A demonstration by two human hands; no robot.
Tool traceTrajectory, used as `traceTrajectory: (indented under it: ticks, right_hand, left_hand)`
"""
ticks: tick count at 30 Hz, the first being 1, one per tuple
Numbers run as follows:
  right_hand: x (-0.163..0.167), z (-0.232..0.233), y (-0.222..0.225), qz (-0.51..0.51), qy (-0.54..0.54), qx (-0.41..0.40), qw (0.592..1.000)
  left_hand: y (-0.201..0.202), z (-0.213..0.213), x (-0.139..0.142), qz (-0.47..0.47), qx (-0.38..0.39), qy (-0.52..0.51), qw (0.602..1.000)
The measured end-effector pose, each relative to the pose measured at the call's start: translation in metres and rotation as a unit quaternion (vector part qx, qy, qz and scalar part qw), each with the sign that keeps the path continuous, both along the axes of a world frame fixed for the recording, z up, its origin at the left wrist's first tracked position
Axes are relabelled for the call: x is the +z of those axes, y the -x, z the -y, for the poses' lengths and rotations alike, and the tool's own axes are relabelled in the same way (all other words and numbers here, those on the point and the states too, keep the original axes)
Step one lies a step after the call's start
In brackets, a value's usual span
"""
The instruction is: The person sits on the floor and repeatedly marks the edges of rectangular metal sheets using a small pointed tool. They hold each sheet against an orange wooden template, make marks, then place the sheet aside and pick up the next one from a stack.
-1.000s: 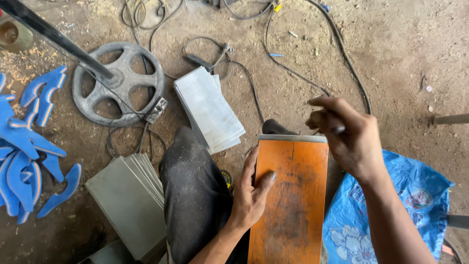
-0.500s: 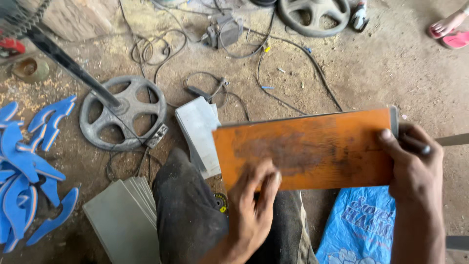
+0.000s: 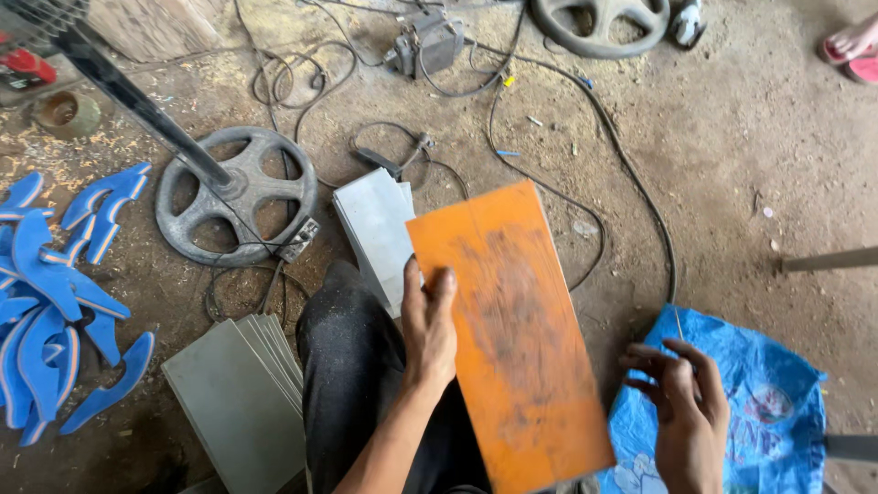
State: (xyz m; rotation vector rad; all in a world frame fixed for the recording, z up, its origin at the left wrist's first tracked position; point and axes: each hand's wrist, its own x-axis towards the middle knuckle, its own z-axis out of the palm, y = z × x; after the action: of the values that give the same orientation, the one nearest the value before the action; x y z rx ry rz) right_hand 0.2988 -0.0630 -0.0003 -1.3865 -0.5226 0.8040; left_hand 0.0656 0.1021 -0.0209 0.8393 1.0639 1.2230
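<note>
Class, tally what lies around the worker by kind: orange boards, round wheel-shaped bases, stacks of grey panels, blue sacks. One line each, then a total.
Orange board: 1
Wheel-shaped bases: 2
Grey panel stacks: 2
Blue sack: 1
Total: 6

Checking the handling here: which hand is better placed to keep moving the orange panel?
Left. The left hand already grips the orange panel by its edge; the right hand hangs open beside it, touching nothing.

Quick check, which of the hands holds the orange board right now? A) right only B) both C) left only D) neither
C: the left hand grips the orange board by its edge, while the right hand is open and off the board, over the blue sack.
</note>
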Motion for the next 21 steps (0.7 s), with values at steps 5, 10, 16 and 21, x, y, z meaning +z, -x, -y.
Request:
traceTrajectory:
  ticks: [5,10,16,21]
  right_hand:
    - [-0.007,-0.043,0.02,0.221,0.117,0.095,0.964]
    - [-0.01,-0.053,0.044,0.283,0.082,0.062,0.954]
    - [-0.009,-0.054,0.045,0.221,0.091,0.07,0.968]
    - [-0.012,-0.057,0.044,0.181,0.058,0.078,0.979]
  left_hand:
    - [-0.006,0.045,-0.021,-0.051,-0.139,0.005,0.989]
    - [-0.007,0.058,-0.032,-0.196,-0.133,-0.104,0.966]
    - [-0.009,0.062,-0.033,-0.161,-0.12,-0.037,0.979]
    - [-0.009,0.058,-0.029,-0.149,-0.123,-0.017,0.981]
